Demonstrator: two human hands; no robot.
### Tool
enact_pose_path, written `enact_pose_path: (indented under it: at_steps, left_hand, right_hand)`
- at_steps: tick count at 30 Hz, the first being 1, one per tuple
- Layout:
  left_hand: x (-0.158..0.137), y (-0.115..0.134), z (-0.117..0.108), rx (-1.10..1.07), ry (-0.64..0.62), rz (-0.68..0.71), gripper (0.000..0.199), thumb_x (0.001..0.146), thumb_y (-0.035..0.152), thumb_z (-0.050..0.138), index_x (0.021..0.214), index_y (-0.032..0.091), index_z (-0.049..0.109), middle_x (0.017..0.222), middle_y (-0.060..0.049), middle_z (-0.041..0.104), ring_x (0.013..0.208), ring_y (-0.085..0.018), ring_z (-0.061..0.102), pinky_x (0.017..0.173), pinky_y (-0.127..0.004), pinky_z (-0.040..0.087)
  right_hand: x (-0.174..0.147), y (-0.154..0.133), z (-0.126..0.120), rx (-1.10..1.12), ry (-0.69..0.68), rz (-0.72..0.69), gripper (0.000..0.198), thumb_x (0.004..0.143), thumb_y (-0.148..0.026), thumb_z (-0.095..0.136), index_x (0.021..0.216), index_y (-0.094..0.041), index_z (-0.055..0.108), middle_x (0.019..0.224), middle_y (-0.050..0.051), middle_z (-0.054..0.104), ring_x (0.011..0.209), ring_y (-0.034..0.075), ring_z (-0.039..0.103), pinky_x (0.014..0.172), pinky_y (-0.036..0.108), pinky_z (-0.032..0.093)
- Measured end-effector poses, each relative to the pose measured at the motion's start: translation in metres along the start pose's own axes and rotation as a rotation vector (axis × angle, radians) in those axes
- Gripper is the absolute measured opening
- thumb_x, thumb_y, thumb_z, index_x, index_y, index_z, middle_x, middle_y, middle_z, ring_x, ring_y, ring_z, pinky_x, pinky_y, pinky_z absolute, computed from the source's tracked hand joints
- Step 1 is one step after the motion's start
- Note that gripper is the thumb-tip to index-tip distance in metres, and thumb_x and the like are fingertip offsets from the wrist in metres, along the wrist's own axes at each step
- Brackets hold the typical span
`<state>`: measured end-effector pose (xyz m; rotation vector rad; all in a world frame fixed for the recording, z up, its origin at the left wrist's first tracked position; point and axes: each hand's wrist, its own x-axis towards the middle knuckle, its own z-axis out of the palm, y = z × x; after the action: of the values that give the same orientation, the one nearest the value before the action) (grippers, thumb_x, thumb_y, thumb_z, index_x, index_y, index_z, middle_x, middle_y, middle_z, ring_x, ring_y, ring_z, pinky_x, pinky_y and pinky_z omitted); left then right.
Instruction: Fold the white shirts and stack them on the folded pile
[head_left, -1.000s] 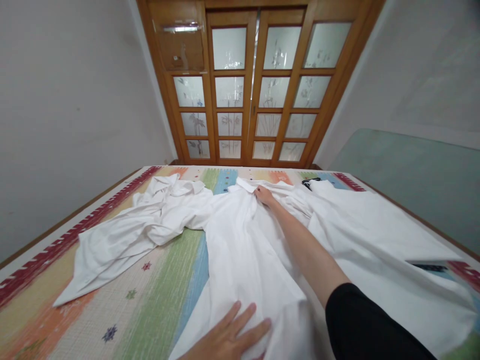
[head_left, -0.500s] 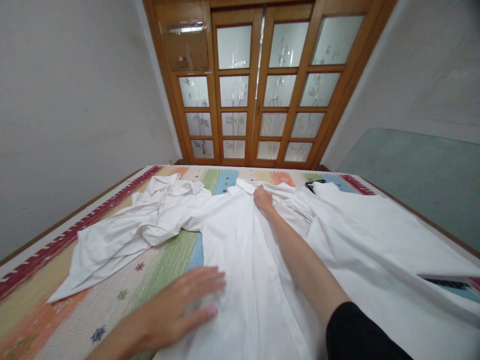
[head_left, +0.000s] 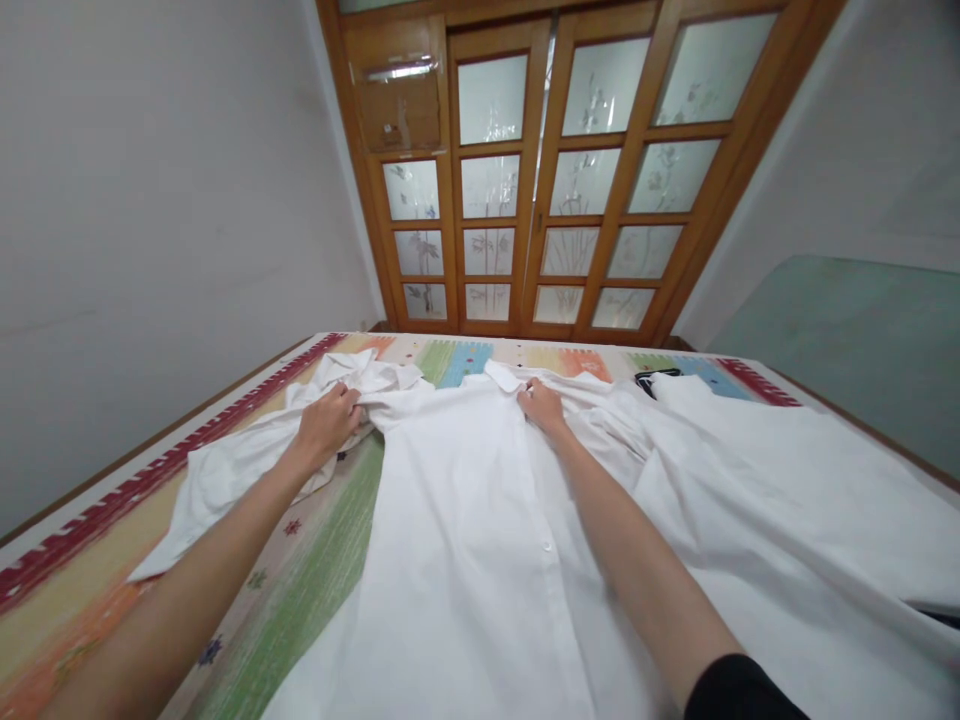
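Observation:
A white button-up shirt [head_left: 457, 520] lies spread in front of me, its collar toward the far edge and a button visible on the front strip. My right hand [head_left: 541, 405] is closed on the shirt just beside the collar. Farther left, my left hand [head_left: 331, 420] pinches the shirt's cloth near the shoulder or sleeve. Crumpled white cloth [head_left: 240, 475] lies under and beyond my left forearm; where it parts from the shirt is hard to tell.
More white garments [head_left: 795, 480] cover the right side, with a small black item [head_left: 658, 380] at their far edge. Underneath is a striped, patterned cover [head_left: 322, 550]. Wood-and-glass doors [head_left: 491, 180] stand beyond, walls at both sides, a pale green panel [head_left: 862, 330] at right.
My left hand has moved from above the near part of the shirt to its far left and gripped the cloth. My right hand keeps its hold by the collar. The view has shifted slightly.

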<state>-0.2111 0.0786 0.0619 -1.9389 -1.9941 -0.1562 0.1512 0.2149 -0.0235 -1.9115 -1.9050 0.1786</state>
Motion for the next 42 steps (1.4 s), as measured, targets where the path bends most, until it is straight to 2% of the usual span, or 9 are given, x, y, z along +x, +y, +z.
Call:
enact_pose_path:
  at_steps: [4,7,11,14,17,23,30,36,42]
  left_hand:
    - [0.019,0.0,0.0,-0.019,0.005,-0.117,0.036,0.091,0.027,0.035,0.112,0.012,0.061,0.112,-0.016,0.062,0.092,-0.027,0.063,0.072,-0.035,0.045]
    - [0.018,0.006,0.007,0.002,0.006,-0.069,0.035,0.09,0.024,0.037,0.112,0.009,0.061,0.11,-0.018,0.063,0.102,-0.031,0.059,0.083,-0.039,0.043]
    - [-0.019,0.018,0.011,-0.08,0.204,0.08,0.037,0.089,0.027,0.041,0.119,0.013,0.058,0.123,-0.019,0.059,0.119,-0.033,0.049,0.097,-0.046,0.035]
    - [-0.071,0.024,0.004,-0.299,0.216,0.12,0.03,0.089,0.034,0.044,0.105,0.017,0.063,0.112,-0.015,0.063,0.111,-0.029,0.053,0.096,-0.041,0.039]
    - [-0.127,0.029,-0.013,-0.53,0.049,0.044,0.033,0.089,0.046,0.043,0.078,0.021,0.063,0.087,-0.007,0.066,0.089,-0.022,0.059,0.084,-0.033,0.045]
    - [-0.187,0.033,-0.041,-0.745,-0.265,-0.163,0.046,0.085,0.058,0.044,0.069,0.02,0.066,0.07,-0.003,0.068,0.066,-0.018,0.06,0.064,-0.027,0.045]
    - [-0.193,0.026,-0.039,-0.848,-0.361,-0.218,0.041,0.079,0.053,0.051,0.081,0.018,0.071,0.071,-0.003,0.07,0.068,-0.02,0.061,0.064,-0.027,0.043]
    - [-0.184,0.026,-0.024,-1.039,-0.379,-0.259,0.044,0.068,0.054,0.061,0.087,0.016,0.072,0.07,-0.002,0.067,0.064,-0.017,0.056,0.06,-0.027,0.04]
    - [-0.162,0.026,-0.02,-1.282,-0.579,-0.404,0.041,0.058,0.054,0.071,0.066,0.016,0.059,0.044,0.008,0.04,0.042,-0.007,0.032,0.045,-0.022,0.021]
  right_hand:
    - [0.002,0.004,0.002,0.032,0.003,-0.022,0.024,0.091,-0.022,0.042,0.108,-0.018,0.059,0.099,0.01,0.071,0.096,0.022,0.064,0.079,0.028,0.039]
    - [0.003,0.005,0.002,0.03,0.013,-0.024,0.025,0.093,-0.021,0.04,0.108,-0.018,0.059,0.1,0.01,0.071,0.095,0.022,0.064,0.078,0.028,0.039]
    - [0.002,0.005,0.002,0.033,0.021,-0.021,0.025,0.092,-0.021,0.039,0.107,-0.018,0.06,0.097,0.01,0.072,0.093,0.022,0.064,0.076,0.027,0.039]
    - [0.002,0.004,0.001,0.032,0.02,-0.014,0.026,0.091,-0.021,0.04,0.107,-0.018,0.06,0.097,0.01,0.072,0.094,0.022,0.064,0.077,0.027,0.04]
    - [0.002,0.003,0.0,0.022,0.009,-0.021,0.026,0.091,-0.02,0.04,0.107,-0.017,0.06,0.101,0.011,0.071,0.098,0.023,0.063,0.08,0.028,0.04]
    - [-0.009,-0.001,-0.004,-0.051,-0.05,-0.092,0.033,0.091,-0.024,0.041,0.119,-0.016,0.055,0.12,0.015,0.064,0.115,0.027,0.055,0.093,0.038,0.038]
    - [-0.05,-0.002,-0.016,-0.248,-0.06,-0.191,0.05,0.095,-0.03,0.037,0.141,-0.013,0.039,0.133,0.02,0.051,0.121,0.031,0.046,0.097,0.046,0.038]
    - [-0.087,-0.002,-0.034,-0.363,-0.205,-0.358,0.046,0.098,-0.032,0.031,0.14,-0.021,0.046,0.143,0.014,0.048,0.124,0.032,0.046,0.097,0.047,0.041]
    - [-0.107,0.009,-0.047,-0.262,-0.339,-0.561,0.045,0.093,-0.027,0.043,0.135,-0.013,0.053,0.142,0.016,0.051,0.131,0.027,0.047,0.11,0.043,0.034]
